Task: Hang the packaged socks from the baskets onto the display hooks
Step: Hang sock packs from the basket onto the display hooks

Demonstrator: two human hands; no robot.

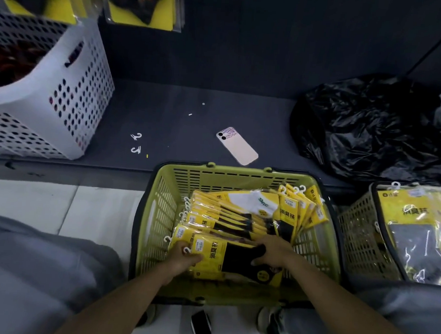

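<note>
A green basket (162, 189) in front of me holds several yellow sock packs with white hangers. The nearest sock pack (225, 256), yellow with a black sock, lies flat on top at the near side. My left hand (182, 258) grips its hanger end, thumb over the yellow card. My right hand (273, 254) holds its other end, fingers curled over the black sock. A second basket (356, 232) at the right carries more packs (415, 228). Hung sock packs (143, 4) show at the top left.
A pink phone (237, 148) and two loose white hooks (136, 143) lie on the dark shelf base. A white perforated bin (73, 87) stands at the left, a black plastic bag (370, 123) at the right. My knees flank the green basket.
</note>
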